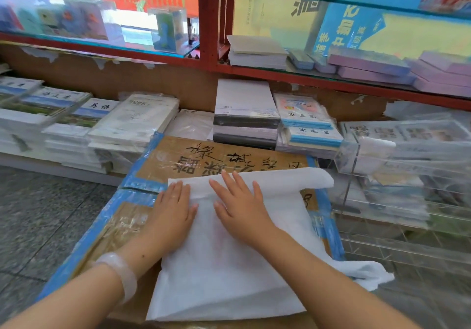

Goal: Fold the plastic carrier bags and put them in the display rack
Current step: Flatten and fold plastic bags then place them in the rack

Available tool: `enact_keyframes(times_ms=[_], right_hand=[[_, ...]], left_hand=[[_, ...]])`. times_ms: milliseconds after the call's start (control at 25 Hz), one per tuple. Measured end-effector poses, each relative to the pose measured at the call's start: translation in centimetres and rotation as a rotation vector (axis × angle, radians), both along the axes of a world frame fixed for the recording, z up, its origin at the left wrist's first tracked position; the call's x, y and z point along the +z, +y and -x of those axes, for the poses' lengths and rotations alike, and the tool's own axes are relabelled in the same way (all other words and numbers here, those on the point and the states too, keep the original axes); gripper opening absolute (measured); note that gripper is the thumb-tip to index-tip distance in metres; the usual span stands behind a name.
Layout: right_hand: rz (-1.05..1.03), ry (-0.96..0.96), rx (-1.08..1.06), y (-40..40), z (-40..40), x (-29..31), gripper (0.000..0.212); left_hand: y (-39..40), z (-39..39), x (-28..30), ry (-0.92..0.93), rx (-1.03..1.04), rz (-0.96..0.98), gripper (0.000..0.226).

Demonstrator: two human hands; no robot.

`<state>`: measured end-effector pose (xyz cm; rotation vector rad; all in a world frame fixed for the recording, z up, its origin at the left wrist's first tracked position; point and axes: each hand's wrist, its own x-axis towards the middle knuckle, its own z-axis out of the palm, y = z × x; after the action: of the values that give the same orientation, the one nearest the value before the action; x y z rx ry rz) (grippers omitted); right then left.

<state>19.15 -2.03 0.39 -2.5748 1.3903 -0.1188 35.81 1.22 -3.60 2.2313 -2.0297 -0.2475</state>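
left hand [171,214], right hand [240,209]: flat, fingers straight, pressing white thin plastic carrier bag [229,277] | limp, slippery; best pinched at edges beyond fingertips

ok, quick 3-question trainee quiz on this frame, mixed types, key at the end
1. True or false: both hands, left hand and right hand, lie flat with straight fingers on the white bag.
2. What does the bag rest on? A) the floor B) a taped cardboard box C) a glass shelf
3. Fill in: the bag's far edge is ___ into a tube, not flat.

Key: 1 true; 2 B; 3 rolled
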Motion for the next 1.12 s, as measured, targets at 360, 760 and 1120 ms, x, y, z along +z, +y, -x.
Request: enact_keyframes(times_ms=[360,760,1120], right_hand=[[-0.048,0.423,-0.437,-7.6,12.8,-2.3,0.053],[0.027,0.060,0.130,8.2,1.0,-1.4,0.056],[-0.064,0.045,0.141,11.9,4.9,-0.8,0.068]], left_hand=[[0.3,-1.9,-0.6,-0.128,-0.091,-0.166,0.096],[5.7,0.4,1.0,-0.168,-0.235,0.009,0.097],[12.2,-1.5,-0.7,-0.363,-0.607,-0.052,0.074]])
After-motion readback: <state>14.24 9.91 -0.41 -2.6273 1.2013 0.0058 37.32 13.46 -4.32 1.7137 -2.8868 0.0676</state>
